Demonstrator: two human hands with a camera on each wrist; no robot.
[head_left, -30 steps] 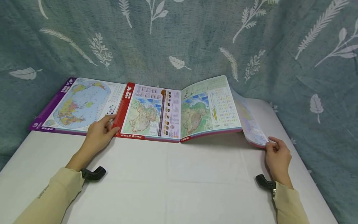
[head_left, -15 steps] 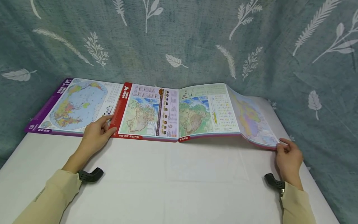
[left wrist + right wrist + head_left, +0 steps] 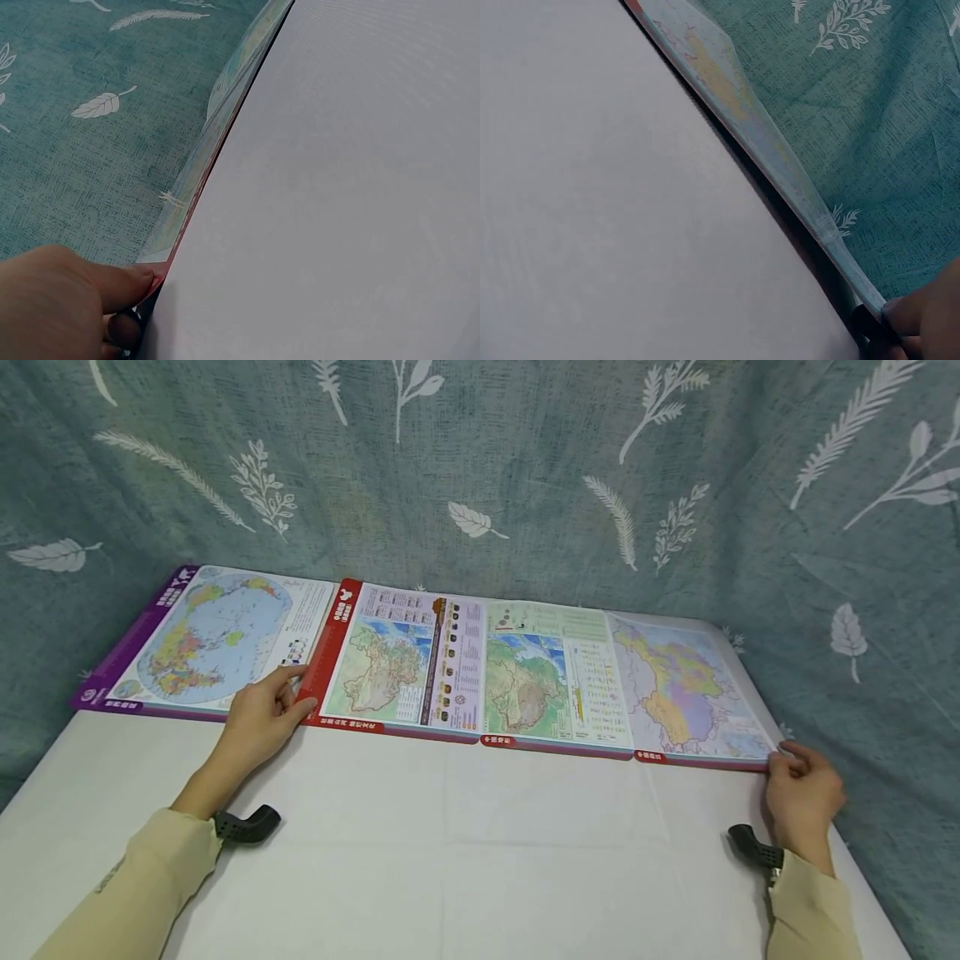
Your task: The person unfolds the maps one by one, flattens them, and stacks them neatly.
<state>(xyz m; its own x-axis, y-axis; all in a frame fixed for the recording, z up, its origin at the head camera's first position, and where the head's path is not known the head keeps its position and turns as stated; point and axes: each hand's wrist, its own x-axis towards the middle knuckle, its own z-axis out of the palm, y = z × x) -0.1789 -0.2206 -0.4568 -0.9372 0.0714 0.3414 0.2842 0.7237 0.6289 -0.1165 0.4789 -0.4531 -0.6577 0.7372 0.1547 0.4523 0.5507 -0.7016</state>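
A long folding map (image 3: pixel 525 693) lies spread across the table in three panels, with a red strip on its left end. In the head view my left hand (image 3: pixel 258 714) pinches the near corner of that red strip. The left wrist view shows the thumb (image 3: pixel 127 287) on top of the red corner and curled fingers below. At the far right end, my right hand (image 3: pixel 806 789) pinches the map's near corner between thumb and fingers. A purple-bordered world map (image 3: pixel 217 635) lies flat to the left, partly beneath the red strip.
A white tabletop (image 3: pixel 465 843) stretches in front of the maps. Behind them hangs a teal curtain (image 3: pixel 525 468) with white leaf prints, close to their far edges. Black wrist-worn devices sit at both sleeves, the left one (image 3: pixel 251 825) resting low over the table.
My right hand has moved rightward with the map's end, and the raised fold between the middle and right panels has flattened. My left hand stays on the red strip.
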